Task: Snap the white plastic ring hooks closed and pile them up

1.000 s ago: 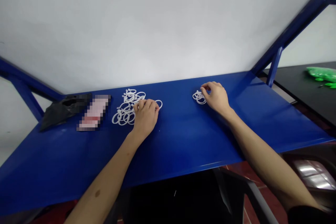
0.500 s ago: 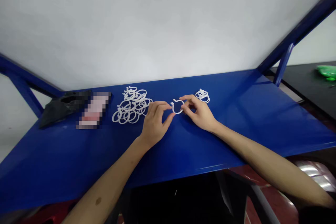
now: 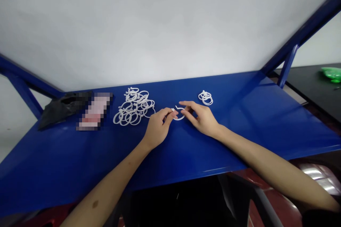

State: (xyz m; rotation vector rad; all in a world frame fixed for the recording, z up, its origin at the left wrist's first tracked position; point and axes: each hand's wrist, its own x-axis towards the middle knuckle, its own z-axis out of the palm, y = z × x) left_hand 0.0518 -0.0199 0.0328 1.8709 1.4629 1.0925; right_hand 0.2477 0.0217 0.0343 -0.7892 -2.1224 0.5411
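Both hands meet over the middle of a blue metal table (image 3: 239,134). My left hand (image 3: 157,129) pinches one end of a white plastic ring (image 3: 179,112). My right hand (image 3: 203,117) pinches its other end with thumb and forefinger. The ring is held just above the table and looks open at its top. A loose heap of white rings (image 3: 134,108) lies left of my left hand. A small stack of white rings (image 3: 205,97) lies just beyond my right hand.
A blurred pink-and-white flat item (image 3: 93,111) and a black bag (image 3: 62,107) lie at the table's far left. A white wall stands close behind. Blue frame struts (image 3: 290,58) rise at the right. A black table with green items (image 3: 330,73) stands beyond.
My left hand left the heap with one ring and my right hand left the small stack. They met at the middle, and both now pinch the ring, held slightly lower.
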